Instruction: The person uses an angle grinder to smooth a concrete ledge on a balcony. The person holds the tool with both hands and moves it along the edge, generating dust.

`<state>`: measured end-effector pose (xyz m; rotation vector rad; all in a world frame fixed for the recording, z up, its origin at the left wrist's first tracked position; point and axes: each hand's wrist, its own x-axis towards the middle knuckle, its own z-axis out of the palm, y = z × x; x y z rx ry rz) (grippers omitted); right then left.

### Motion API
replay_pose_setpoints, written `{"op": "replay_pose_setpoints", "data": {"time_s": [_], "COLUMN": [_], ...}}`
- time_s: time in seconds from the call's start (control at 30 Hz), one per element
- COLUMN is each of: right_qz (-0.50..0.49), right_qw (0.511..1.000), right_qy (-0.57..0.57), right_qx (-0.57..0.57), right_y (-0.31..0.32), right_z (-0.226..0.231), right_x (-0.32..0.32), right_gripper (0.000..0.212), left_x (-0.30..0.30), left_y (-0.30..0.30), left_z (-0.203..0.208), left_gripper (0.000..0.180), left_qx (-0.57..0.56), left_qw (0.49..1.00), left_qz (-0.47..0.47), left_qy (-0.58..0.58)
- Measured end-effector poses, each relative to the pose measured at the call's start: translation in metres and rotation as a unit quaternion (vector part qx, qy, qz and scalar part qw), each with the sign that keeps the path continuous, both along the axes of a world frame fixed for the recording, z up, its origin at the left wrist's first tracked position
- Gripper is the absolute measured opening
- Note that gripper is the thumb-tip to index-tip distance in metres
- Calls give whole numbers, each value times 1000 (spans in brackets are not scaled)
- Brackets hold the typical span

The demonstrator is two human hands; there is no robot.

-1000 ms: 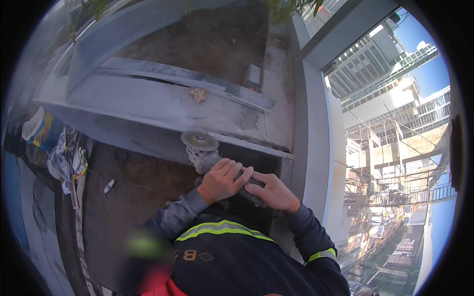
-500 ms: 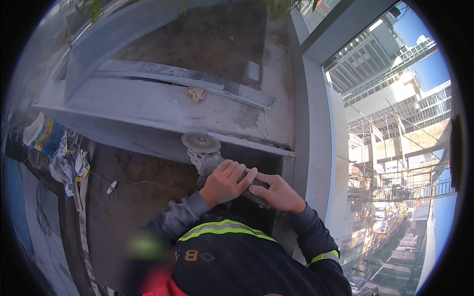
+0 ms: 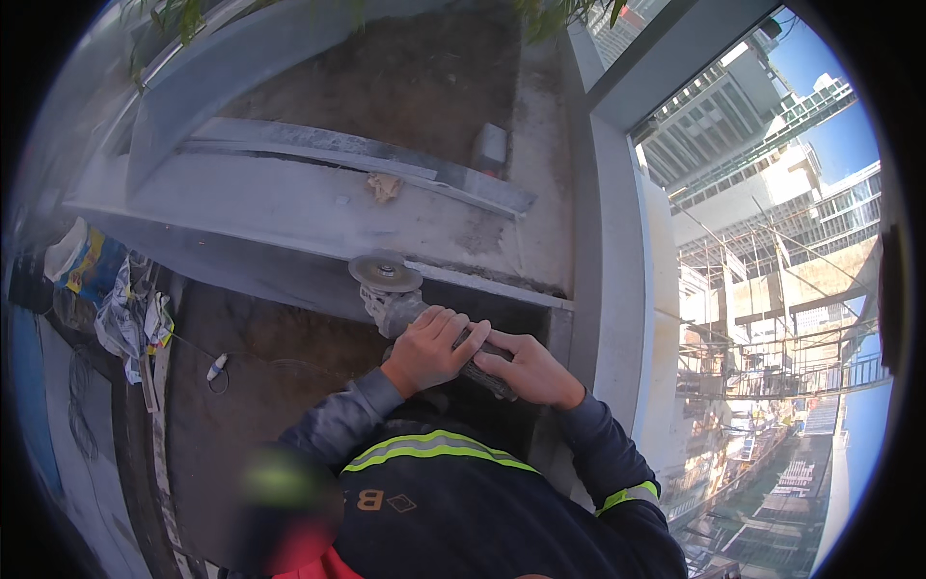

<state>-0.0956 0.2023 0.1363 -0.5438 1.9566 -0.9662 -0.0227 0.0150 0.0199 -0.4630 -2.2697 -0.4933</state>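
Both my hands are wrapped round an angle grinder (image 3: 395, 315) that is coated in pale dust. My left hand (image 3: 433, 349) grips its body close behind the gear head, while my right hand (image 3: 535, 372) holds the rear of the handle. The round disc (image 3: 385, 273) lies at the front edge of a grey concrete ledge (image 3: 289, 198); whether it touches the edge I cannot tell. A pale strip (image 3: 492, 282) runs along that edge to the right of the disc.
On the ledge lie a crumpled brown scrap (image 3: 384, 186) and a long board (image 3: 328, 145); a grey block (image 3: 491, 148) stands behind. A post and window frame (image 3: 617, 241) rise at right. Left are a bucket (image 3: 68, 256), crumpled bags (image 3: 121, 314) and a cable connector (image 3: 217, 367).
The grinder and both hands have shifted slightly to the left, the disc moving a little along the ledge's edge. My grip stays the same.
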Motion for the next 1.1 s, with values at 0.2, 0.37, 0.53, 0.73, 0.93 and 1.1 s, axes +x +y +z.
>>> {"op": "replay_pose_setpoints", "data": {"time_s": [0.2,0.37,0.53,0.73,0.93,1.1], "right_qz": [-7,3,19,10,-5,-7], "right_qw": [999,991,995,1000,999,999], "right_qy": [39,96,81,-2,32,32], "right_qx": [-3,-88,-57,2,-3,-29], "right_y": [26,26,7,1,25,29], "right_z": [3,-9,-16,2,6,1], "right_x": [14,13,1,-1,11,11], "right_gripper": [53,53,53,53,53,52], "left_x": [7,5,-1,-2,4,5], "left_y": [21,20,0,0,21,23], "left_z": [5,6,-1,-3,6,8], "left_gripper": [48,50,48,46,50,49], "left_qx": [-2,-3,-20,-13,-3,-8], "left_qw": [1000,1000,1000,1000,1000,1000], "left_qz": [-12,-14,0,-4,-19,-16], "left_qy": [15,10,5,1,9,6]}}
